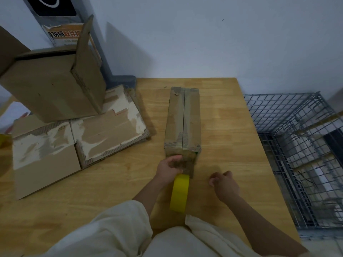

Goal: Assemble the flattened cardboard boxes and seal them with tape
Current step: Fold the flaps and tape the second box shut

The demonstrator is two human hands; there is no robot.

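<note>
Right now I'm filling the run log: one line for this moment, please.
stage: taping box end | left hand: pressing tape on narrow box | yellow tape roll: at left wrist | right hand: idle, loosely curled

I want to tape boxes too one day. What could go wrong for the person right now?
1. Only the left hand presses the tape on the near end of the long box; the right hand hangs free, so the box might slide.
2. The yellow tape roll seems to hang by its strip, which could pull crooked or peel off.
3. The upright box sits tilted on the flattened boxes and might tip.
</note>
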